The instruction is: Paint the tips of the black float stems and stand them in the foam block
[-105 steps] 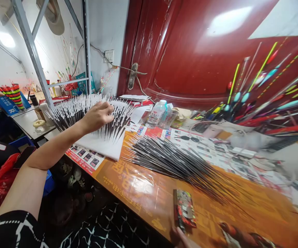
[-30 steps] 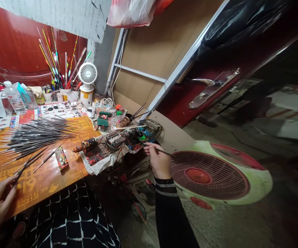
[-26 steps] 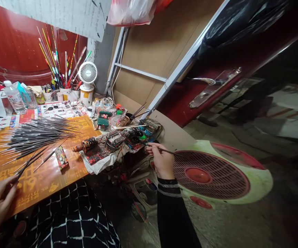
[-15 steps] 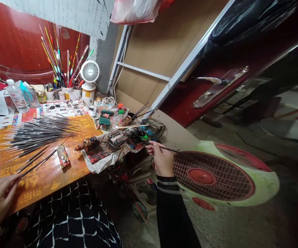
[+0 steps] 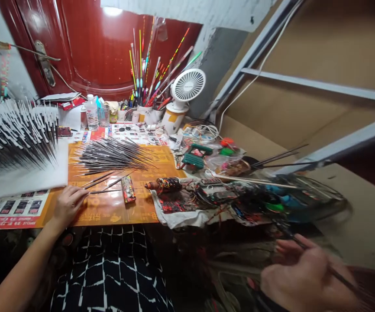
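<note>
Low on the right, my right hand (image 5: 314,277), blurred by motion, is closed around a thin dark stick (image 5: 340,277) that slants up past the fingers toward the cluttered table corner. My left hand (image 5: 69,203) rests at the front of the orange sheet (image 5: 109,212), its fingers pinching a slender dark float rod (image 5: 106,191) that points right toward a paint-spotted block (image 5: 128,189). Another dark rod or two lie just behind it. Farther back spreads a pile of similar dark, pointed rods (image 5: 112,154).
A motor-like roller (image 5: 166,185) caked with paint sits on a white cloth (image 5: 177,220). Many white-tipped rods stand in a white foam block (image 5: 60,173) at left. Behind are a small white fan (image 5: 188,85), coloured floats (image 5: 140,82) in cups and a water bottle (image 5: 92,112).
The view has swung left, bringing the foam block with white-tipped rods into sight and the large green-framed fan out of it. Both hands keep their thin sticks.
</note>
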A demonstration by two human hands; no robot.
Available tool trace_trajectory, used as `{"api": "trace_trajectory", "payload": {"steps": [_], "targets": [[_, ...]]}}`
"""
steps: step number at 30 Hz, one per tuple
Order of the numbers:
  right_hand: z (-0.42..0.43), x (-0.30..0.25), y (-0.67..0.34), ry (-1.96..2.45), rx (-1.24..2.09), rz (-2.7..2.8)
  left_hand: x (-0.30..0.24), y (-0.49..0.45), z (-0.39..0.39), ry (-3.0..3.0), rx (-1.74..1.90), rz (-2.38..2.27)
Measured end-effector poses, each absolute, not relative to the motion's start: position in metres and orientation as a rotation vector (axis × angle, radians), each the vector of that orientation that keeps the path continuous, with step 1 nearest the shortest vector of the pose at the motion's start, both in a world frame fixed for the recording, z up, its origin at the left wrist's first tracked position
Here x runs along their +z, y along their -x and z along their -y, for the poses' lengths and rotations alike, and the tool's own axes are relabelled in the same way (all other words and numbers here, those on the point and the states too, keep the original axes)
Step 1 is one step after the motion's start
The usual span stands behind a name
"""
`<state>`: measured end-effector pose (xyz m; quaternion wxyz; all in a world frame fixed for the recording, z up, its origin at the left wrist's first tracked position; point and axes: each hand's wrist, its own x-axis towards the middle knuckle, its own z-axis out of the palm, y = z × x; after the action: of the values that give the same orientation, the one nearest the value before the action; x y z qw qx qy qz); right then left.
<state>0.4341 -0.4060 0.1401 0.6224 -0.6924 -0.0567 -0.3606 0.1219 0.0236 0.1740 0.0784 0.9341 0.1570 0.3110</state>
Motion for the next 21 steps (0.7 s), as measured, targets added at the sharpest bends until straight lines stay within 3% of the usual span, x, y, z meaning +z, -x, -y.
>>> {"api": "trace_trajectory", "payload": {"steps": [4, 12, 21], "targets": [[0.369, 0.138, -0.389, 1.587, -0.851, 0.09, 0.173, -0.115, -0.026, -2.802, 0.919, -0.485], [0.311, 0.121, -0.326, 1.717, -0.648, 0.605, 0.171, -0.111, -0.03, -2.826, 0.915, -0.475], [0.251, 0.116, -0.289, 1.478, -0.44, 1.19, 0.173, -0.118, -0.029, -2.891, 0.95, -0.422]]}}
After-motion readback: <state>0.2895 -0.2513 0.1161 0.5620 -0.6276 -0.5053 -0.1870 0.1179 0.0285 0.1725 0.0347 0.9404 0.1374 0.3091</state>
